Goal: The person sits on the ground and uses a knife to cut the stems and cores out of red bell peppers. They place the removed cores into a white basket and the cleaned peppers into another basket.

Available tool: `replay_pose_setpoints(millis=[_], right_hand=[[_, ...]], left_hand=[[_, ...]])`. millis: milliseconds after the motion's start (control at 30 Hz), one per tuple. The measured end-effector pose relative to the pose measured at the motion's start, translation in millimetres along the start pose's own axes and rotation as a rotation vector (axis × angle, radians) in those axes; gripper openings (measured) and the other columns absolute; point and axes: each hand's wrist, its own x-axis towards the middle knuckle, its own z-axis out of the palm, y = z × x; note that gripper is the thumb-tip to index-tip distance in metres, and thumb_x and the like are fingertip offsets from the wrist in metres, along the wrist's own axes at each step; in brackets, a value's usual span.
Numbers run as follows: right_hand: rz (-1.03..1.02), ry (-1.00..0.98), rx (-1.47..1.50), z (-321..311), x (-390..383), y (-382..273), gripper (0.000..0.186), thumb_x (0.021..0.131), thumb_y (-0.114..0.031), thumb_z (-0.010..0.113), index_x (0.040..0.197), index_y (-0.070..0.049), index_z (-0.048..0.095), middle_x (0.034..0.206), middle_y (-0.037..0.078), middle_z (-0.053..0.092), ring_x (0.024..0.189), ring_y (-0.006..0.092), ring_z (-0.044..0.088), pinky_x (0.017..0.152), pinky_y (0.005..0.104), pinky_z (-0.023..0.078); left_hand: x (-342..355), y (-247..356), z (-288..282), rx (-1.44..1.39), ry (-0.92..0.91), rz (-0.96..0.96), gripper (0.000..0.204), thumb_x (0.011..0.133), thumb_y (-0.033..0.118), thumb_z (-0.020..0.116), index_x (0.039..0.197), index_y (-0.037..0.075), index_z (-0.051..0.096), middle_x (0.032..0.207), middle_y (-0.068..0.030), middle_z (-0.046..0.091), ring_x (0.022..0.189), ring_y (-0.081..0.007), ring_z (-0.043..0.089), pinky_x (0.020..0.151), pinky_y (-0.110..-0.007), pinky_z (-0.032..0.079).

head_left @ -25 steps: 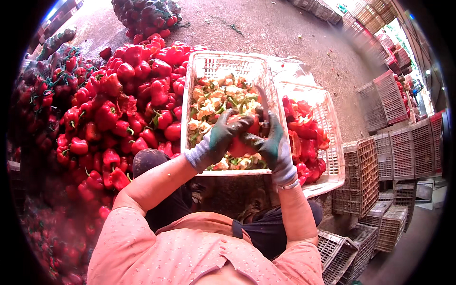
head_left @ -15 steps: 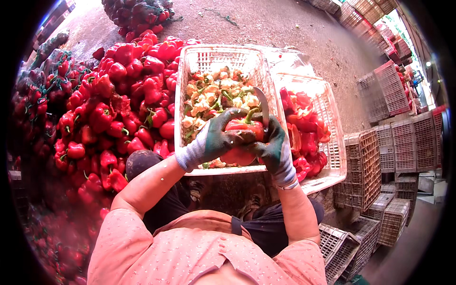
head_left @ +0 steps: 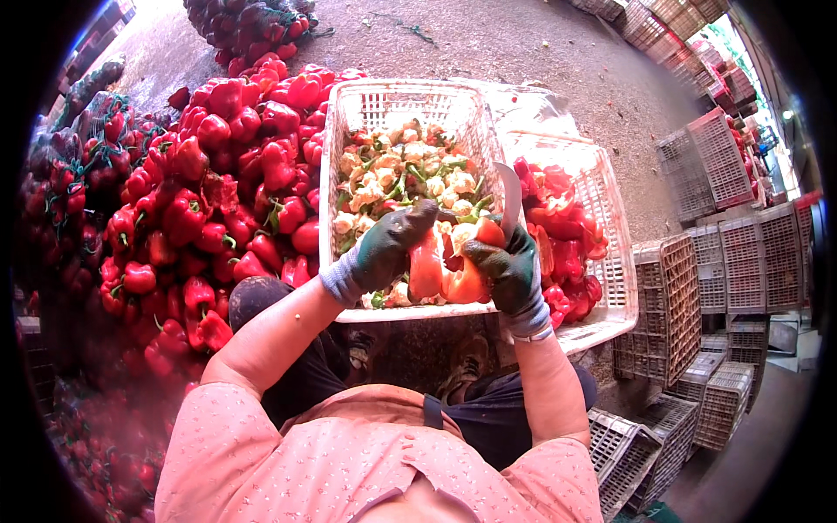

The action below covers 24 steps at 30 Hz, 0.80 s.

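Over the near part of a white plastic crate, both my hands hold an orange-red bell pepper that is split open, its hollow inside showing. My left hand, in a dark green glove with a pale cuff, is closed on the pepper's left side. In a matching glove, my right hand grips a knife with its curved blade pointing up and away, while its fingers also hold the pepper's right side. Beneath my hands, pale pepper cores with green stems lie in the crate.
A heap of whole red peppers covers the ground at left. To the right, a second white crate holds opened red peppers. Stacked crates stand farther right. Netted sacks of peppers lie at the far left.
The pepper was closed with its green stem upright; now it is opened and the stem no longer shows on it. My hands have moved slightly apart, and the knife has shifted right.
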Motion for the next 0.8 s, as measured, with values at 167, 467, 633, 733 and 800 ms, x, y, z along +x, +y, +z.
replay_pose_setpoints(millis=[167,467,633,733,800], right_hand=[[-0.109,0.043,-0.097,-12,10,18,0.028,0.085,-0.005,0.071,0.111,0.001,0.065,0.089,0.004,0.07,0.078,0.0118,0.066,0.071,0.0263,0.053],[-0.006,0.012,0.487,-26,27,44,0.031,0.092,-0.016,0.06,0.118,-0.001,0.061,0.111,0.009,0.067,0.101,0.0209,0.065,0.092,0.0359,0.051],[-0.047,-0.081,0.625,-25,28,30,0.036,0.095,-0.022,0.056,0.123,0.001,0.058,0.117,0.013,0.066,0.11,0.0256,0.063,0.101,0.0411,0.048],[-0.291,-0.045,0.09,-32,22,26,0.03,0.095,-0.019,0.057,0.119,0.0,0.061,0.116,0.012,0.067,0.108,0.0223,0.064,0.098,0.0378,0.05],[-0.404,0.126,-0.181,-49,25,40,0.024,0.094,-0.012,0.06,0.114,-0.001,0.064,0.109,0.009,0.068,0.1,0.0179,0.065,0.091,0.0331,0.053]], left_hand=[[21,37,2,-0.349,-0.031,-0.488,0.043,0.104,0.033,0.049,0.127,-0.003,0.055,0.114,-0.0059,0.06,0.103,-0.012,0.054,0.095,-0.03,0.044],[4,-2,7,-0.947,0.072,-0.461,0.041,0.099,0.026,0.057,0.13,0.001,0.052,0.126,-0.0097,0.058,0.115,-0.0193,0.057,0.1,-0.036,0.047],[16,21,11,-1.007,0.131,-0.462,0.045,0.1,0.033,0.052,0.133,0.002,0.051,0.128,-0.0108,0.057,0.117,-0.0203,0.056,0.103,-0.036,0.046],[21,29,1,-1.037,-0.028,-0.47,0.052,0.098,0.034,0.054,0.137,0.001,0.047,0.131,-0.0112,0.055,0.117,-0.0208,0.056,0.104,-0.037,0.044],[27,38,2,-1.12,-0.102,-0.487,0.052,0.098,0.034,0.055,0.136,0.0,0.049,0.13,-0.0124,0.056,0.119,-0.0199,0.055,0.106,-0.036,0.042]])
